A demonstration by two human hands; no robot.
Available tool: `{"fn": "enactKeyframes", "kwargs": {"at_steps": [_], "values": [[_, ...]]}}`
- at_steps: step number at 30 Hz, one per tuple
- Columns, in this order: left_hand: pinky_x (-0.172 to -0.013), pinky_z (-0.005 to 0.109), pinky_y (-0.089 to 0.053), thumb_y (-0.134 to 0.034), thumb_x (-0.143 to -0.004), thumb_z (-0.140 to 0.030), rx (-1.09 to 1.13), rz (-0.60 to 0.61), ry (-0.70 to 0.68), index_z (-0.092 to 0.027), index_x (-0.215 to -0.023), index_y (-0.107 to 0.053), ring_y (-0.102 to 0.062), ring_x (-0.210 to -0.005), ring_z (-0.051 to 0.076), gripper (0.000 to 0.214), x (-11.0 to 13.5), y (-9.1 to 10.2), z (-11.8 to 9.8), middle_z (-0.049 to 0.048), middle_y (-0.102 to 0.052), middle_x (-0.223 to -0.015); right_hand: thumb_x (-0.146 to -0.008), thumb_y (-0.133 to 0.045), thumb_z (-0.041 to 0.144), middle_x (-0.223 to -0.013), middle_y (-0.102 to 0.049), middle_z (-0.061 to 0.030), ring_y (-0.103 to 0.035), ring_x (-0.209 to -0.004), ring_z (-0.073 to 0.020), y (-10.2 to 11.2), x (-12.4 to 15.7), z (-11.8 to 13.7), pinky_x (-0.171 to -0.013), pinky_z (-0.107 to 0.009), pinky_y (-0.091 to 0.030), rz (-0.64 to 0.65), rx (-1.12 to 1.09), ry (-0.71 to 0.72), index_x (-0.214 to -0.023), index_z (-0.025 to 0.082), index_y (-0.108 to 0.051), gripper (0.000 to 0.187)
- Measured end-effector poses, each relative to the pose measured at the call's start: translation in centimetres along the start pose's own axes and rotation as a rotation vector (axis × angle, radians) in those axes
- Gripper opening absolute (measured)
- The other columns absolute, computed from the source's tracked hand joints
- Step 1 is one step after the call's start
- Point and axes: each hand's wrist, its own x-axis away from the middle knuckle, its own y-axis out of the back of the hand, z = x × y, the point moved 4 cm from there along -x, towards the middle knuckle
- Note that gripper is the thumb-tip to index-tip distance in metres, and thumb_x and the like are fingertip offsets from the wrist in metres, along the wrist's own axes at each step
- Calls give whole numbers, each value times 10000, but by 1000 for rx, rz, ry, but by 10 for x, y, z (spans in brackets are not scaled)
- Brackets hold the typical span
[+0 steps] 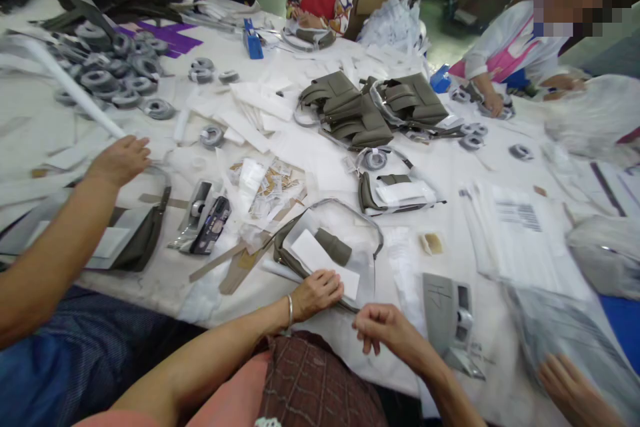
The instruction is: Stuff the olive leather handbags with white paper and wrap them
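A small olive-grey handbag [287, 257] lies before me with its strap looped behind it. Clear plastic film and a white padding sheet [316, 259] cover its front. My left hand [316, 295], with a bangle at the wrist, is bent over the bag's near edge, fingers on the sheet. Just right of the bag, my right hand [383, 328] is closed, thumb and forefinger together near the bag's lower right corner. What sits between those fingers, if anything, cannot be made out.
A co-worker's hand [120, 160] holds a white strip at left; another co-worker's hand [575, 383] touches plastic bags at lower right. A tape dispenser [207, 223], grey strap coils [100, 80], a grey panel [440, 307] and stacked olive bags [350, 113] lie on the table.
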Motion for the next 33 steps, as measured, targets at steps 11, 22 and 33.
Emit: {"fn": "enactKeyframes", "kwargs": {"at_steps": [11, 22, 33], "values": [[-812, 317, -479, -506, -956, -170, -73, 14, -67, -132, -1100, -559, -604, -1042, 211, 158, -7, 2, 2, 95, -634, -1081, -639, -701, 183, -888, -700, -107, -630, -885, -240, 88, -153, 69, -800, -331, -443, -486, 585, 35, -784, 162, -673, 149], [-749, 316, -460, -489, -961, -177, -8, 72, -21, -116, -1140, -544, -598, -993, 206, 197, -12, 33, 1, 94, -616, -1051, -730, -537, 403, -511, -489, 45, -457, -520, -112, 124, -168, 42, -530, -243, -368, -401, 300, 97, -620, 199, -532, 232], [-755, 317, -440, -510, -964, -199, -15, 79, -27, -144, -1137, -539, -587, -1030, 206, 184, -1, 7, -6, 98, -624, -1073, -638, -607, 313, -683, -581, 17, -497, -701, -156, 124, -123, 56, -694, -296, -418, -482, 302, 272, -697, 215, -635, 117]]}}
